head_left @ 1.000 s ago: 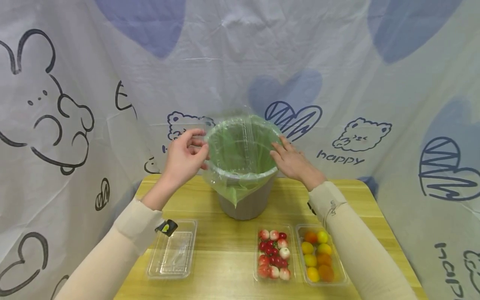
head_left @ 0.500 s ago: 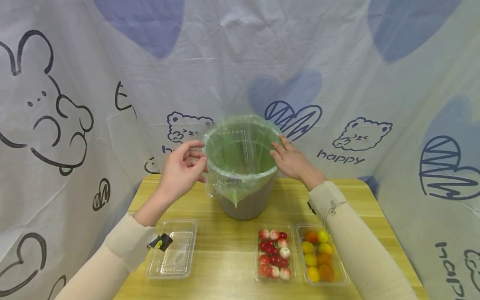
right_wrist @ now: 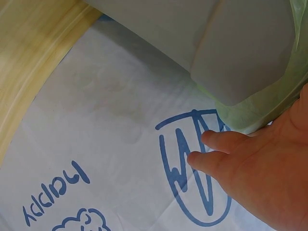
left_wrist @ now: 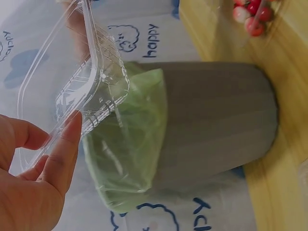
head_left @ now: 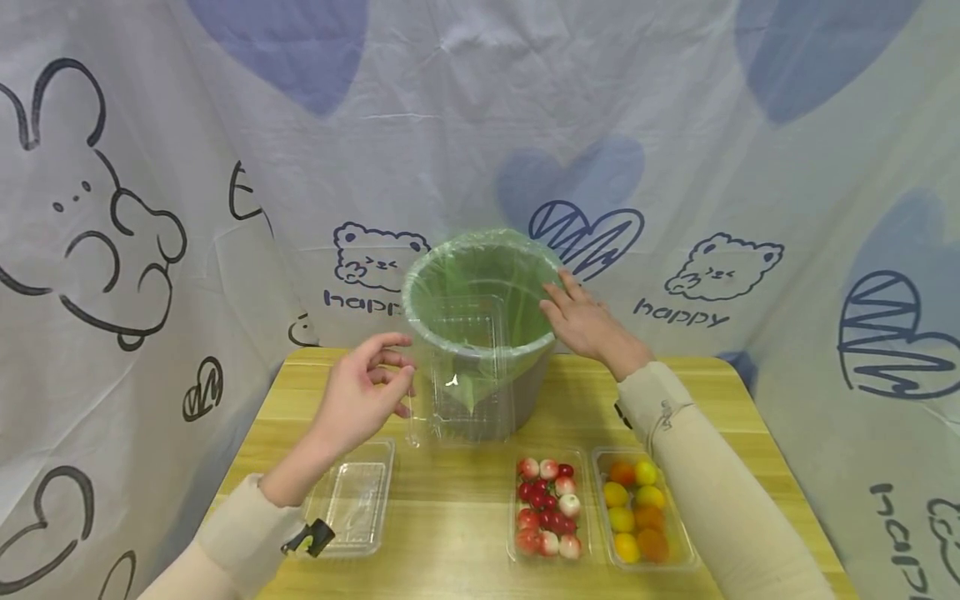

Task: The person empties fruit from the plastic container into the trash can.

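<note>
On a yellow wooden table [head_left: 720, 392] hung round with a cartoon-printed cloth backdrop [head_left: 675, 125], the left hand [head_left: 360, 400] pinches a clear plastic lid [head_left: 461, 375] against the green-lined grey bin [head_left: 517, 392], whose rim the right hand [head_left: 588, 321] touches with relaxed fingers.

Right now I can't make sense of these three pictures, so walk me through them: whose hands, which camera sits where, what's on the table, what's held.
No machine here: a person works with bare hands. The wide picture comes from a head camera; the other two from wrist cameras. The left hand pinches a clear plastic lid by its edge, in front of the grey bin lined with a green bag. The right hand rests against the bin's rim. On the wooden table lie an empty clear tray, a tray of red tomatoes and a tray of yellow and orange tomatoes.
</note>
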Motion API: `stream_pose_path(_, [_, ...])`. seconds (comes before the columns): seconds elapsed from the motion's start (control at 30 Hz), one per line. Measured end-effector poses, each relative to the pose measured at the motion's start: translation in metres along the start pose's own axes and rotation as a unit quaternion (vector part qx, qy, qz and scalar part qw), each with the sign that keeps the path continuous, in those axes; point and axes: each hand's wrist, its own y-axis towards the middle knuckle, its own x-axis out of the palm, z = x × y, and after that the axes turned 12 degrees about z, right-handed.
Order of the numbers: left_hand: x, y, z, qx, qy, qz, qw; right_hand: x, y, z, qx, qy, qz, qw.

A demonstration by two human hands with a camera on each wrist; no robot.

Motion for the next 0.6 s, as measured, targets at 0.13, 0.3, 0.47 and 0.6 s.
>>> stream_pose_path(0.13, [0.001, -0.012, -0.009, -0.014, -0.001, -0.007, 0.9999, 0.0, 0.0, 0.0, -0.001, 0.002, 0.002, 1.0])
stream_pose_path(0.3, [0.002, -0.023, -0.019, -0.033, 0.002, -0.009, 0.9994, 0.001, 0.001, 0.001, 0.0, 0.003, 0.005, 1.0])
stream_pose_path(0.47, [0.003, -0.033, -0.027, -0.051, 0.002, -0.014, 0.9986, 0.001, 0.001, 0.001, 0.0, -0.001, 0.006, 1.0])
stream_pose_path(0.6, [0.004, -0.043, -0.036, -0.07, 0.007, -0.025, 0.9972, 0.001, 0.001, 0.001, -0.001, -0.003, 0.004, 1.0])
